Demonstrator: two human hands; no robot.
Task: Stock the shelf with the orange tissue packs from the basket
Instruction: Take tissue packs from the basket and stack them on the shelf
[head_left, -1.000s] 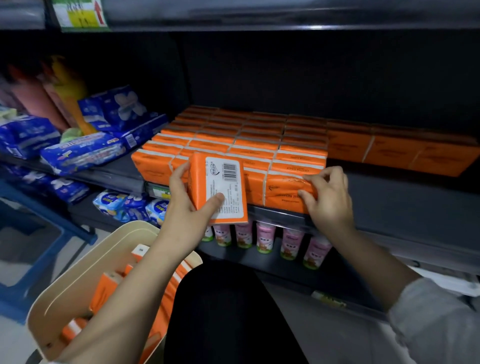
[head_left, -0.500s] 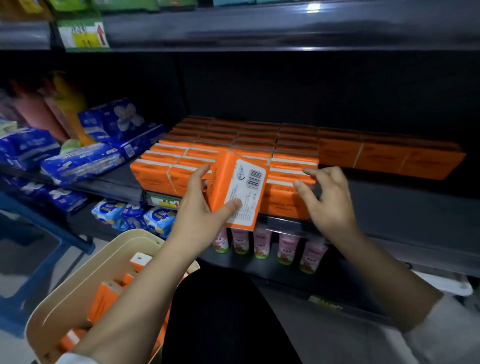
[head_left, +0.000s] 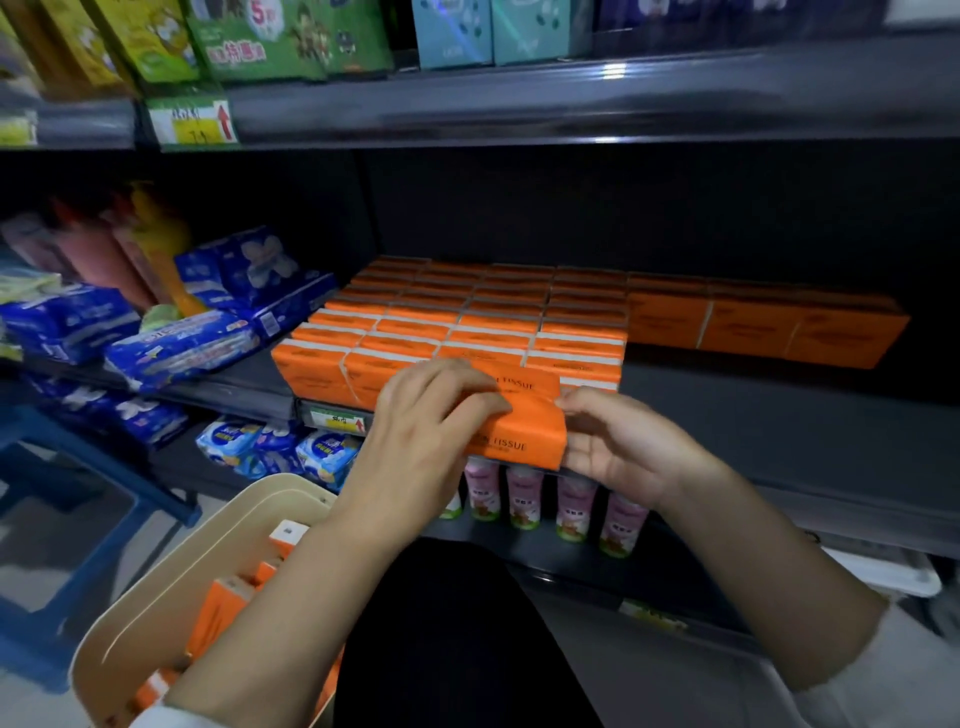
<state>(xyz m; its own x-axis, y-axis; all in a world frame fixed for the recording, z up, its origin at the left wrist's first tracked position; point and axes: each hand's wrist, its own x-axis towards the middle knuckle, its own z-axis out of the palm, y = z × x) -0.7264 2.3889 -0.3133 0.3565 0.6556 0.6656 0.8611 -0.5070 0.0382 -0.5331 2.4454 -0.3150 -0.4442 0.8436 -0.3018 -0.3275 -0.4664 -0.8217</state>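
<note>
An orange tissue pack (head_left: 524, 421) is held level at the front edge of the shelf (head_left: 753, 415), printed side toward me. My left hand (head_left: 421, 441) grips its left end with fingers curled over the top. At its right end, my right hand (head_left: 618, 441) holds it with thumb above and fingers beneath. Behind it, rows of stocked orange packs (head_left: 467, 317) fill the shelf, with a further row (head_left: 753, 322) at the back right. The cream basket (head_left: 171, 587) at lower left holds several more orange packs (head_left: 228, 608).
Blue wrapped packs (head_left: 182, 348) lie on the shelf to the left. Small pink bottles (head_left: 524, 499) stand on the lower shelf under the held pack. A blue stool (head_left: 78, 467) stands left of the basket. Bare shelf floor lies in front of the right back row.
The pack has been turned from upright with its barcode label showing to lying level at the shelf edge. My right hand left the stocked pack and took the held pack's right end.
</note>
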